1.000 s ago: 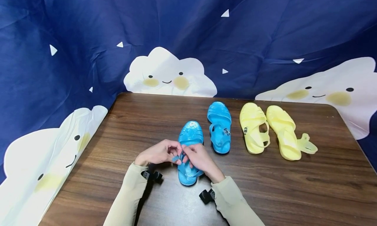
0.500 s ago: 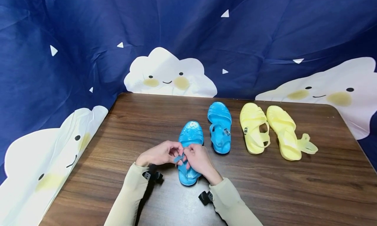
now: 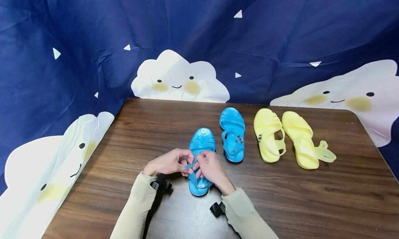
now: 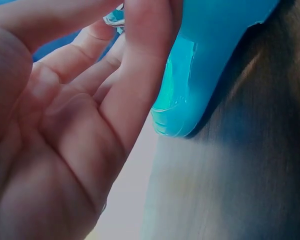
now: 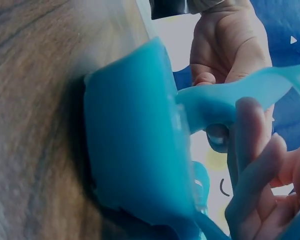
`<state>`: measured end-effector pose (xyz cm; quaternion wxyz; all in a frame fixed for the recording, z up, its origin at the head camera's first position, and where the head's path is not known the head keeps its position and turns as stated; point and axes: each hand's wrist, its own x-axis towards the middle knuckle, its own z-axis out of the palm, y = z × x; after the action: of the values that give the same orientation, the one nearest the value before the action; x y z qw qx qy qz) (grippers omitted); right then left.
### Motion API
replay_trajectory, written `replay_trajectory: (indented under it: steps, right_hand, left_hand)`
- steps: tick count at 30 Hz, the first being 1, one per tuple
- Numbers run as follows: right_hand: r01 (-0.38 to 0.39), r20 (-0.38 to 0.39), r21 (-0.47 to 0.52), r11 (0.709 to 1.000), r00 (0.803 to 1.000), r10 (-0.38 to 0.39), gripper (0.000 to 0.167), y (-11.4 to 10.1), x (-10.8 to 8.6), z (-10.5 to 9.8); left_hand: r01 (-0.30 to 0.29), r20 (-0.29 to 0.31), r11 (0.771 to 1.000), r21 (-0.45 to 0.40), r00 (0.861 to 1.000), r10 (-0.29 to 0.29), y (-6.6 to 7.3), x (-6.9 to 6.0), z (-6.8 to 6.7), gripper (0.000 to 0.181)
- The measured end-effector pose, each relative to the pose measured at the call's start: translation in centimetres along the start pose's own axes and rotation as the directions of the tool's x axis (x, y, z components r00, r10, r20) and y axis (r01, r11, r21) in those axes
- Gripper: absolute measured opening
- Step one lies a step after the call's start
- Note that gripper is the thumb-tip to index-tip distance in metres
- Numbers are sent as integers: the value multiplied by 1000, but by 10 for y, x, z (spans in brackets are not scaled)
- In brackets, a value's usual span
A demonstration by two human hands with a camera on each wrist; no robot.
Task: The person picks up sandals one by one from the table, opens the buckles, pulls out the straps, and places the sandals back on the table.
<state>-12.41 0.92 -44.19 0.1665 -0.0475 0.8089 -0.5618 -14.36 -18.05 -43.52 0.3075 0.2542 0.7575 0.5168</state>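
Note:
A glossy blue jelly sandal (image 3: pixel 202 140) lies in the middle of the table, toe pointing away. My left hand (image 3: pixel 170 162) pinches the strap end at its metal buckle (image 4: pixel 115 19), on the sandal's left side. My right hand (image 3: pixel 212 167) is over the sandal, its thumb and index finger together on the ankle strap (image 5: pixel 215 102) close to the buckle. In the right wrist view that strap rises from the heel (image 5: pixel 135 140) past the curled fingers. The exact pinch of the right fingertips is partly hidden.
A second blue sandal (image 3: pixel 233 135), its strap fastened, stands just right of the first. Farther right lie two yellow sandals, one with a buckled strap (image 3: pixel 268 135), the other with a loose strap (image 3: pixel 325 153). A dark blue cloud-print curtain (image 3: pixel 199 20) hangs behind the wooden table (image 3: pixel 149 128).
My right hand has shifted slightly, and its lower fingers have spread a little from the left fingertips. The left hand stays almost still at the buckle. The sandals have not moved noticeably.

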Motion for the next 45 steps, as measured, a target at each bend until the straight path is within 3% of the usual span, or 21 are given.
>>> replay_trajectory:
  steps: [12, 15, 21, 27, 32, 37, 45]
  right_hand:
    - [1, 156, 33, 999, 988, -6, 25, -2, -1, -6]
    - [2, 139, 15, 1000, 990, -4, 21, -3, -1, -5]
    - [5, 29, -12, 1000, 1000, -4, 17, -6, -3, 0]
    - [2, -26, -9, 1000, 1000, -2, 17, -5, -3, 4]
    - [-2, -38, -1, 1000, 999, 2, 18, -3, -2, 4]
    - [-15, -43, 73, 997, 999, 19, 19, -1, 0, 4]
    - [-18, -34, 94, 995, 999, 22, 18, -1, 0, 3]
  left_hand:
    - [-9, -26, 1000, -1, 1000, 9, -1, -1, -2, 16]
    - [-4, -27, 1000, -9, 1000, 4, -2, -1, -2, 17]
    - [-11, -33, 1000, -19, 999, 10, -3, 0, -2, 16]
    - [11, -38, 999, 50, 999, -9, 1, 0, -1, 17]
    - [10, -48, 995, 100, 999, -6, 4, 0, 0, 18]
    - [7, -69, 989, 147, 998, 4, 4, 0, 1, 19]
    - [16, -85, 994, 104, 996, -7, 2, 1, 1, 20]
